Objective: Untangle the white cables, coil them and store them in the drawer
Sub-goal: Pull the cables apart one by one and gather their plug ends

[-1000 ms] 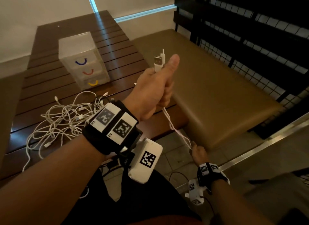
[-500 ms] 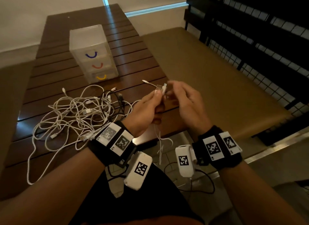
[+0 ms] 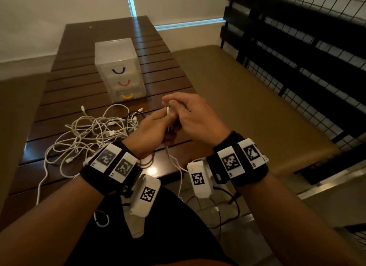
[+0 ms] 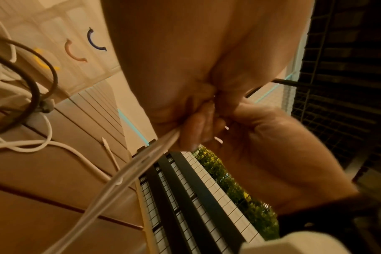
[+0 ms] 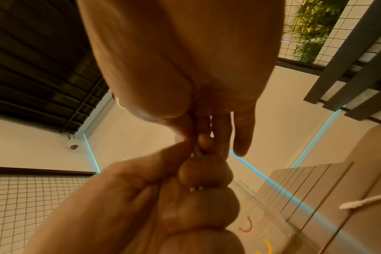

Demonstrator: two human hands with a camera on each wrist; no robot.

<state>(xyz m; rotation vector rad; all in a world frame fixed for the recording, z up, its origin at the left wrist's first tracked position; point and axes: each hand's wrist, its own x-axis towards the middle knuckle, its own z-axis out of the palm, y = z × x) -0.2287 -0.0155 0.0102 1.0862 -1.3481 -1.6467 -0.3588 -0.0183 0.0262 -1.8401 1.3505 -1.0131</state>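
Note:
A tangle of white cables (image 3: 89, 135) lies on the dark slatted table (image 3: 83, 48), left of my hands. A clear three-drawer box (image 3: 118, 68) with blue, orange and yellow handles stands behind it, all drawers closed. My left hand (image 3: 156, 127) grips one doubled white cable (image 4: 141, 163) in its fist, and the plug ends stick up between my hands. My right hand (image 3: 178, 109) pinches the cable's top end (image 3: 168, 108) just above the left fist. The cable's slack (image 3: 178, 166) hangs down between my wrists, past the table's front edge.
A tan padded bench (image 3: 247, 107) runs along the table's right side. A black slatted and wire-mesh fence (image 3: 307, 58) stands beyond it. A dark cable (image 4: 28, 77) is mixed into the white tangle. My lap sits below the table's front edge.
A second ago my left hand held the cable up high while my right hand pulled it low. Both hands have since come together above the table's front edge, the right one pinching the cable's end.

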